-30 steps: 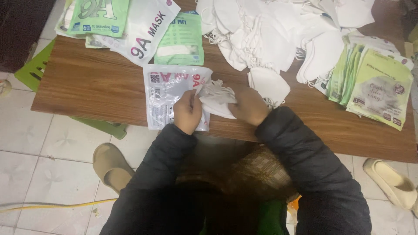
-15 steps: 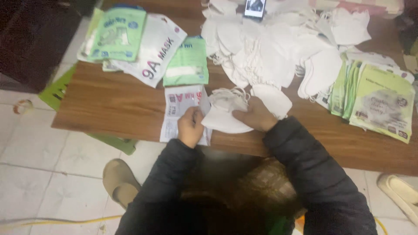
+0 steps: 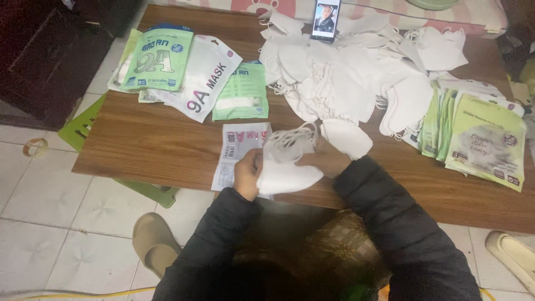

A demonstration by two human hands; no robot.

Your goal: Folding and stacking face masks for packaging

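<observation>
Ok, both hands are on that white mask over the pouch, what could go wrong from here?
1. The ear loops are bunched on top of the white mask; they could snag or tangle as the left hand and right hand work it.
2. The flat pouch overhangs the table edge and might slide to the floor.
3. The loose mask pile sits right behind; a stray mask could get dragged along.

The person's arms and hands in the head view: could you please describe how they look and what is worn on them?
Both arms are covered by long sleeves of a dark, nearly black jacket with a smooth, slightly puffy fabric, reaching to the wrists. The left hand and right hand are bare: no gloves. No rings, watch or markings can be made out, though the picture is too small to be sure.
</observation>
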